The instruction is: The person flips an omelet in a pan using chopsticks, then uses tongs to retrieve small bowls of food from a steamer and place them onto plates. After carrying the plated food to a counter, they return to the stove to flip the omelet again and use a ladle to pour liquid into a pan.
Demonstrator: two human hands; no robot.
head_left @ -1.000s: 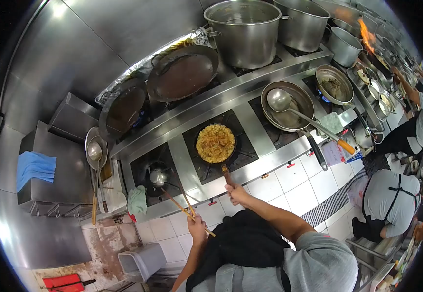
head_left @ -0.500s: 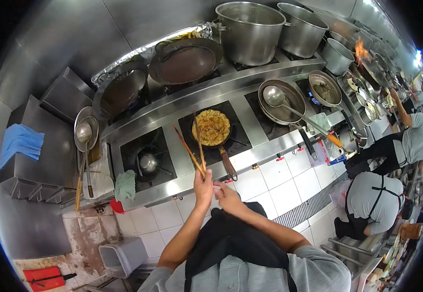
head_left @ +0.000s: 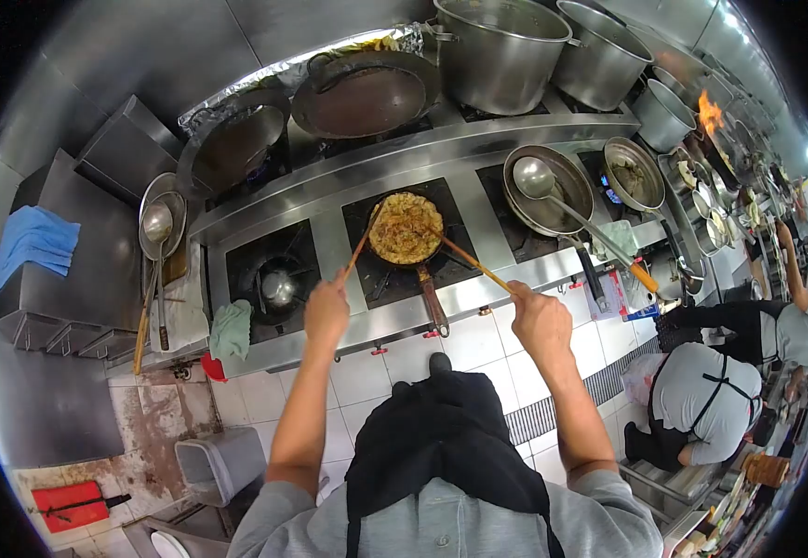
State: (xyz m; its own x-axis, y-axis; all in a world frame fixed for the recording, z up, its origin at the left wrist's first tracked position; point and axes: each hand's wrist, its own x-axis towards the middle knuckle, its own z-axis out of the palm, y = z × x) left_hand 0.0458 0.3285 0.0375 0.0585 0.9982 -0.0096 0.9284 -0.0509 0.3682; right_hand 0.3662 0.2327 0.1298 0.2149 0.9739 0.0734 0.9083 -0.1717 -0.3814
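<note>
My left hand (head_left: 327,312) is closed round the end of one long wooden chopstick (head_left: 358,251), whose tip reaches the left edge of a golden-brown omelette (head_left: 406,230). A second chopstick (head_left: 478,264) is gripped in my right hand (head_left: 541,324). It slants in from the right to the other edge of the omelette. The round, browned omelette lies in a frying pan on the middle burner. The pan's wooden handle (head_left: 433,302) points towards me, between my two hands, and neither hand touches it.
To the right, a pan (head_left: 579,177) holds a ladle (head_left: 562,200); another pan (head_left: 634,172) sits beyond it. Large pots (head_left: 504,65) and woks (head_left: 363,104) stand on the rear ledge. A green cloth (head_left: 230,330) hangs at the front left. Co-workers (head_left: 706,395) are at the right.
My hands, close together before with both chopsticks in the left, have moved apart. Each now holds one chopstick, and the tips have spread to opposite sides of the omelette.
</note>
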